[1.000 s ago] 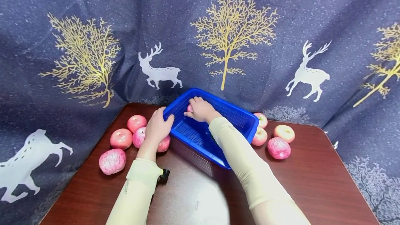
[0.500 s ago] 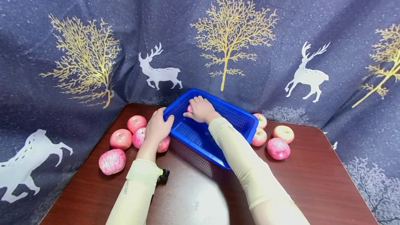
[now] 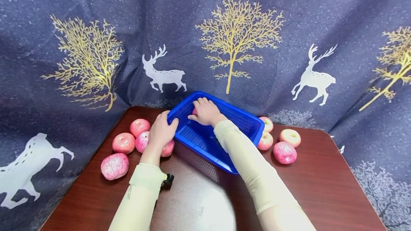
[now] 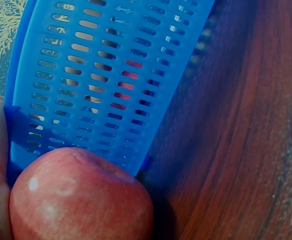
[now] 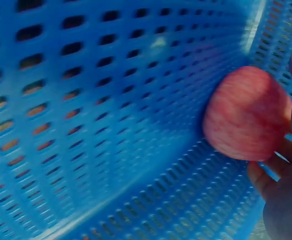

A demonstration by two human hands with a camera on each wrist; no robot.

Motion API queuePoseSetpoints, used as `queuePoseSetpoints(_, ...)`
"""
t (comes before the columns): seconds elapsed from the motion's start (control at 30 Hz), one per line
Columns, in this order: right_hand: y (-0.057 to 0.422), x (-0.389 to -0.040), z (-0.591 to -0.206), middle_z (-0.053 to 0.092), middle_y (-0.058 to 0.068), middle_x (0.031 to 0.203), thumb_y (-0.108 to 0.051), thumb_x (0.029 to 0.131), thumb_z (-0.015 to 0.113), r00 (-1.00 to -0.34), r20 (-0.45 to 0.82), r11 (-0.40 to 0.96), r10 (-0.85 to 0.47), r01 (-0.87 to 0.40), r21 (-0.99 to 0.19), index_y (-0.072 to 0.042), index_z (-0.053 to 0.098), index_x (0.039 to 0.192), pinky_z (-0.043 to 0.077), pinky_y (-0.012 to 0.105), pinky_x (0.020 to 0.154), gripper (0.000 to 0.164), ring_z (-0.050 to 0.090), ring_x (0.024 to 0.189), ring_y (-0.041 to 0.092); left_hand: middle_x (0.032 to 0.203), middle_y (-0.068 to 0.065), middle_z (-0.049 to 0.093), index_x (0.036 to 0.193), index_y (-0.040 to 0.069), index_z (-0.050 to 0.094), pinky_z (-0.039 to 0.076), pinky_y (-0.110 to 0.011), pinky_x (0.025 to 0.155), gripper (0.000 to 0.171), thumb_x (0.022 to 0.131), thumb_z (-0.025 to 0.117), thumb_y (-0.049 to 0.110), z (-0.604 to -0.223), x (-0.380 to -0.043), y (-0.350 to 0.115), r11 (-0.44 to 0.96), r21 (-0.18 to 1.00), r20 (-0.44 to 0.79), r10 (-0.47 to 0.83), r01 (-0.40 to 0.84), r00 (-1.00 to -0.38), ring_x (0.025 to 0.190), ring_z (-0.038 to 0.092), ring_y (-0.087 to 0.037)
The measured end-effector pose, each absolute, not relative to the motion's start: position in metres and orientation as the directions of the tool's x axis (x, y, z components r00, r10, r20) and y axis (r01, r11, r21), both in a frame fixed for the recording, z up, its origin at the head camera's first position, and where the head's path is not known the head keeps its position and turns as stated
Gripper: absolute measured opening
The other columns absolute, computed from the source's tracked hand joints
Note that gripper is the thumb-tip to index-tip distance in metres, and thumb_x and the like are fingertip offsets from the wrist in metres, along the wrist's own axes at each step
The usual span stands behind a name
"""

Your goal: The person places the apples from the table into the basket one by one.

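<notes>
A blue perforated plastic basket (image 3: pixel 237 115) stands slantwise at the back of the table. My left hand (image 3: pixel 163 129) grips its left end, thumb over the rim. My right hand (image 3: pixel 207 112) reaches inside and holds a red apple (image 5: pixel 248 115) low down by that end; in the head view the hand covers most of this fruit. The right wrist view shows fingertips (image 5: pixel 258 177) against the apple's side, close to the basket wall. Just outside the basket, below my left hand, another apple (image 4: pixel 81 200) sits near the perforated wall.
Several apples (image 3: pixel 123 143) lie on the table's left side, partly behind my left wrist. More apples (image 3: pixel 284 152) sit by the basket's right end, two close to its wall. A dark patterned cloth (image 3: pixel 276 63) hangs behind the brown table (image 3: pixel 321 188).
</notes>
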State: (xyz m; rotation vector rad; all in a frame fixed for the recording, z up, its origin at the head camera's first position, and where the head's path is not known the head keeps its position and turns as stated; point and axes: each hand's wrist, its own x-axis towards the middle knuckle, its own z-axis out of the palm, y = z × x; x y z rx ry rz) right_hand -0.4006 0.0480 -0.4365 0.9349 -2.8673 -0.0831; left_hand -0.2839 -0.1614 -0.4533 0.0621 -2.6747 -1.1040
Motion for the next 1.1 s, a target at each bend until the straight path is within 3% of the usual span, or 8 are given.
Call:
queuePoseSetpoints(0.23, 0.042, -0.397, -0.421, 0.059, 0.016, 0.150, -0.062, 0.110, 0.061, -0.754, 0.201, 0.771, -0.626, -0.637, 0.014, -0.005, 0.058, 0.154, 0.046, 0.054, 0.118, 0.072, 0.053, 0.143, 0.036, 0.142, -0.024, 0.063, 0.156, 0.004, 0.056, 0.050, -0.065, 0.110, 0.060, 0.110, 0.060, 0.041, -0.456, -0.286, -0.162, 0.714, 0.696, 0.238, -0.135, 0.072, -0.962, 0.124, 0.066, -0.048)
queuePoseSetpoints(0.47, 0.040, -0.391, -0.404, 0.054, 0.016, 0.156, -0.063, 0.110, 0.059, -0.777, 0.199, 0.778, -0.598, -0.622, -0.091, -0.008, 0.050, 0.163, 0.042, 0.054, 0.123, 0.077, 0.049, 0.148, 0.036, 0.143, -0.024, 0.062, 0.158, 0.003, 0.055, 0.049, -0.065, 0.112, 0.061, 0.110, 0.060, 0.041, -0.455, -0.285, -0.162, 0.715, 0.696, 0.225, -0.133, 0.064, -0.965, 0.128, 0.064, -0.047)
queuePoseSetpoints(0.87, 0.060, -0.377, -0.363, 0.053, 0.019, 0.158, -0.058, 0.109, 0.064, -0.781, 0.409, 0.754, -0.473, -0.598, -0.270, -0.005, 0.050, 0.163, 0.043, 0.054, 0.122, 0.076, 0.050, 0.147, 0.038, 0.146, -0.024, 0.061, 0.158, 0.004, 0.054, 0.047, -0.065, 0.114, 0.062, 0.109, 0.059, 0.043, -0.453, -0.288, -0.161, 0.708, 0.704, 0.214, -0.138, 0.055, -0.967, 0.132, 0.063, -0.047)
queuePoseSetpoints(1.1, 0.079, -0.361, -0.348, 0.052, 0.015, 0.158, -0.060, 0.106, 0.068, -0.779, 0.460, 0.732, -0.427, -0.596, -0.329, -0.009, 0.051, 0.163, 0.042, 0.053, 0.123, 0.078, 0.048, 0.149, 0.035, 0.147, -0.024, 0.061, 0.158, 0.004, 0.054, 0.047, -0.065, 0.114, 0.063, 0.109, 0.059, 0.043, -0.456, -0.288, -0.162, 0.706, 0.706, 0.208, -0.140, 0.049, -0.968, 0.131, 0.063, -0.047)
